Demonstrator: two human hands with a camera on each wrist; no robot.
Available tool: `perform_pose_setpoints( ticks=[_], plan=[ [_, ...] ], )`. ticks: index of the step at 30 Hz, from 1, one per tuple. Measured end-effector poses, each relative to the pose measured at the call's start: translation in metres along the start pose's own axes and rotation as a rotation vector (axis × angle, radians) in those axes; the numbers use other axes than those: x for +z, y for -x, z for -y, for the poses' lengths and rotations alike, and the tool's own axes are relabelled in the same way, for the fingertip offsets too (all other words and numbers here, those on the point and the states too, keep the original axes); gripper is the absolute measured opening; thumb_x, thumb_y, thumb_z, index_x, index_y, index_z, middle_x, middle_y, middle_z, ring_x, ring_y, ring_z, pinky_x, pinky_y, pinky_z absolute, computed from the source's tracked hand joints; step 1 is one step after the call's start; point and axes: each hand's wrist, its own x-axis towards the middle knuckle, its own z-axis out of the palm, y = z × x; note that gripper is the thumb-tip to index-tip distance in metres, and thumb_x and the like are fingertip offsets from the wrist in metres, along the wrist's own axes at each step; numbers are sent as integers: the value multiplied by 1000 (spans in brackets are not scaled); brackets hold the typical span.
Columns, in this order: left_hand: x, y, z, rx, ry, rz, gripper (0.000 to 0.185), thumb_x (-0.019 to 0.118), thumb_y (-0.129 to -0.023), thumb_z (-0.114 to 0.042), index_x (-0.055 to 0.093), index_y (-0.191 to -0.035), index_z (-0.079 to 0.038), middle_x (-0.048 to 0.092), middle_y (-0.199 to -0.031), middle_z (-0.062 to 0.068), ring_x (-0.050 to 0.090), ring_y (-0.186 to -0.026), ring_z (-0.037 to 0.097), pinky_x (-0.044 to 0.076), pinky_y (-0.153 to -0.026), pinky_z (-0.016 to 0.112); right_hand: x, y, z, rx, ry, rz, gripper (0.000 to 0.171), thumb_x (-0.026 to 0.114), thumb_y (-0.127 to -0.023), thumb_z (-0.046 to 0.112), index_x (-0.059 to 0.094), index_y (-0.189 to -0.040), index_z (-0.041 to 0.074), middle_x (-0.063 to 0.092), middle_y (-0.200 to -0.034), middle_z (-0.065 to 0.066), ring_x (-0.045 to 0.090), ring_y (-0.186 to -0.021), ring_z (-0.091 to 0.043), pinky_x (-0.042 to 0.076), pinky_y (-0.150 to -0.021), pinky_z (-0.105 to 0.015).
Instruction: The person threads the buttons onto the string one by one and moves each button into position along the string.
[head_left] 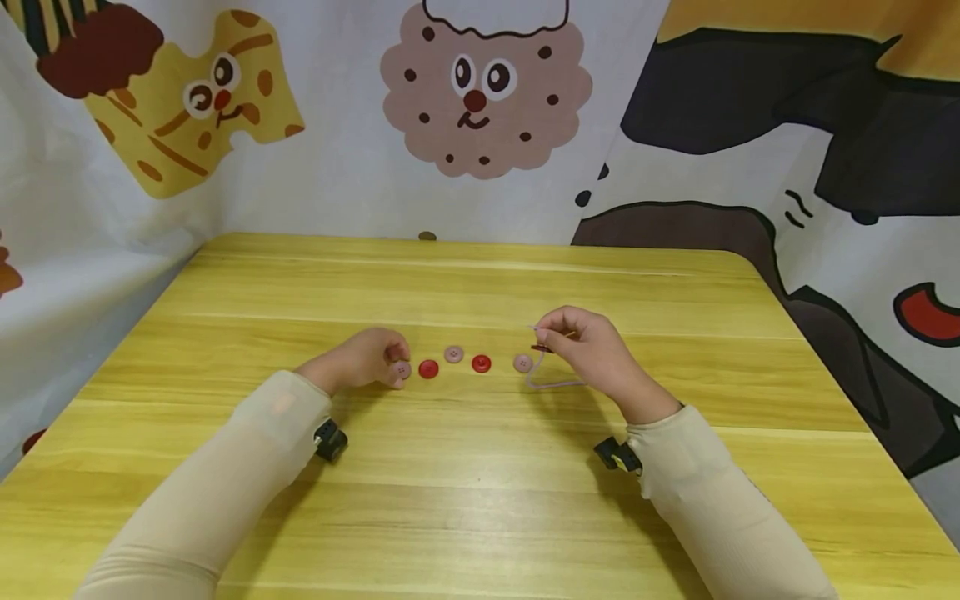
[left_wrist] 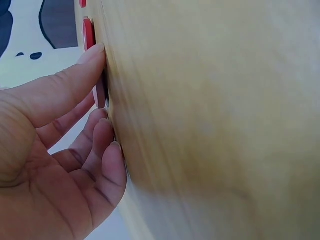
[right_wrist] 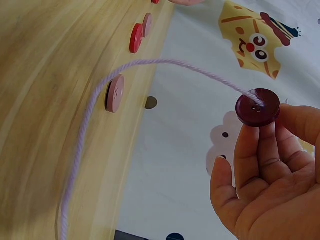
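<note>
My left hand [head_left: 363,358] is at the left end of a row of buttons, its thumb and a finger at the edges of a pink button [head_left: 402,370] on the table. In the left wrist view that pink button [left_wrist: 100,94] shows edge-on, partly hidden by the thumb. My right hand [head_left: 592,354] holds a dark red button [right_wrist: 267,114] above the table, pinched by its rim. Lilac yarn [right_wrist: 150,61] runs through a hole in this button and hangs in a loop. Below the right hand lies another pink button [head_left: 522,362].
Between the hands lie a red button [head_left: 428,369], a pink button [head_left: 453,354] and a second red button [head_left: 481,363]. They rest on a wood-grain table [head_left: 465,500]. A printed curtain [head_left: 337,167] hangs behind the far edge.
</note>
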Motion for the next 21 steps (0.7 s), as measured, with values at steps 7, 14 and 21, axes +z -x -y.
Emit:
perform_pose_setpoints(
  ticks=[7,14,21],
  plan=[
    [-1,0,-2,11,5,-1,17,75,-81,-1,60,-90,0,59,-84,8,50,-79,18,44,-75,31,0,-1,0,2,-10,-8,15,56,-99,14,65,-103,3,68,-97,-10,65,-94,-23,51,-88,-46],
    [1,1,-3,7,0,9,14,74,-83,-2,61,-88,-1,60,-81,5,51,-76,16,44,-73,29,1,-1,0,8,-17,-2,15,55,-99,14,65,-103,3,68,-97,-10,65,-94,-23,50,-88,-48],
    [1,2,-3,22,3,8,15,74,-82,-1,62,-90,2,62,-82,7,53,-77,17,45,-74,30,1,0,0,-5,-16,-1,14,56,-99,12,65,-102,2,68,-96,-11,65,-93,-25,50,-87,-50]
  ],
)
